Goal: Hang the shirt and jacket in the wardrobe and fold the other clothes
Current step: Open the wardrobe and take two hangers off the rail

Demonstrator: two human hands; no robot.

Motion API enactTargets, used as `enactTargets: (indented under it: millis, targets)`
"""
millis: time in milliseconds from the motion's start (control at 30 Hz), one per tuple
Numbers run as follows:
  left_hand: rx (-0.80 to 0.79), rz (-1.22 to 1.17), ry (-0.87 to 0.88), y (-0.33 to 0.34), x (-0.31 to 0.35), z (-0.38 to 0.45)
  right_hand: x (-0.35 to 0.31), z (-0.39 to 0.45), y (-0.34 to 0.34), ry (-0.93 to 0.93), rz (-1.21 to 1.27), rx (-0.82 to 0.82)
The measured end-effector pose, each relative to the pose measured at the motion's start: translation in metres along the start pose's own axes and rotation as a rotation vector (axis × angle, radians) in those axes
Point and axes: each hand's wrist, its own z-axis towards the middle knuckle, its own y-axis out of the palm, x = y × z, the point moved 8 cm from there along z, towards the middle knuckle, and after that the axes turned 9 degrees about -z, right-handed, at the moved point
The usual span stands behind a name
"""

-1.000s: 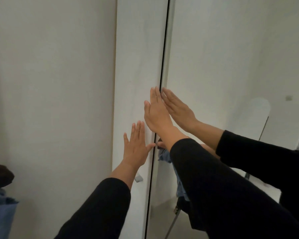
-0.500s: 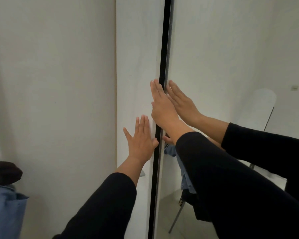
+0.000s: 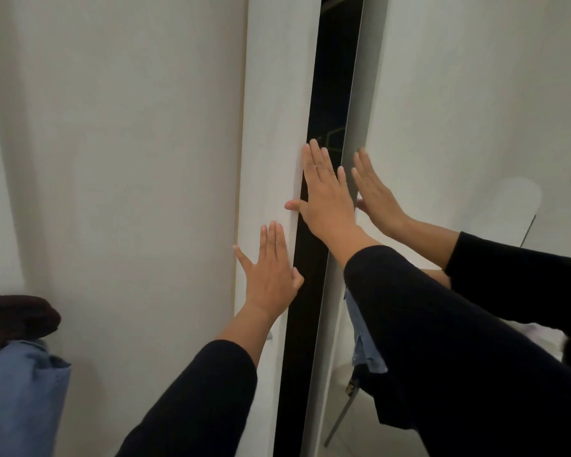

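Neither hand grasps anything: the left hand [image 3: 271, 272] lies flat, fingers straight and spread, on the white wardrobe panel [image 3: 271, 110] just left of the dark gap [image 3: 330, 94]; the right hand [image 3: 327, 199] is also flat with straight fingers, above it, across the gap with its thumb on the panel's edge; right of the gap stands the mirrored door [image 3: 459, 94] (reflecting that hand); far left of the gap, low, lie a blue garment [image 3: 20, 397] and a dark brown garment [image 3: 14, 316]; no legible writing.
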Motion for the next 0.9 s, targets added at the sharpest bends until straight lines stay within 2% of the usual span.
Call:
enactTargets:
  millis: [400,667,900]
  targets:
    - [0.075,0.198,0.045,-0.042,-0.088,-0.031,-0.102,0.015,-0.004,-0.19,0.095,0.046]
    - [0.089,0.303,0.09,-0.071,-0.178,-0.032,-0.19,0.045,0.01,-0.275,0.262,0.042]
    - [0.084,0.273,-0.064,-0.086,-0.274,-0.016,-0.268,0.08,0.04,-0.28,0.305,-0.018]
